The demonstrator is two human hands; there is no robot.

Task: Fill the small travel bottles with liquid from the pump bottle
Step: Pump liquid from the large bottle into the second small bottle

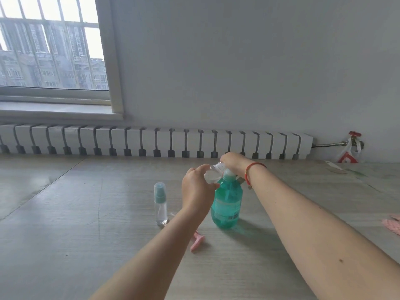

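A pale wood-grain worktop [86,213] fills the near part of the view. At far left a barred window [49,44] looks out on apartment blocks, and a long white radiator [151,141] runs along the wall beneath it.

Left of centre, a small clear travel bottle with a teal spray cap [160,203] stands upright on the worktop, apart from both hands. Just to its right and nearer, a pink razor [197,240] lies flat, partly hidden under the left forearm.

The left hand [195,189] reaches in from the near edge. Its fingers [200,169] and thumb curl around a second clear travel bottle [213,174], holding it tilted, its open mouth angled up and right toward the pump head.

Directly right of that hand stands the teal pump bottle [227,204], upright on the worktop, more than half full of blue-green liquid. The tilted small bottle is held against its top.

The right hand [232,162], with a red cord bracelet [251,172] at the wrist, rests on top of the pump head, fingers bent downward over it; the pump head itself is mostly hidden, so how tightly they grip cannot be told.

At far right, a red valve [355,134] sits on a pipe by the wall, with a white plastic bag [348,154] hanging below it. A bit of pink cloth [392,226] lies at the right edge.
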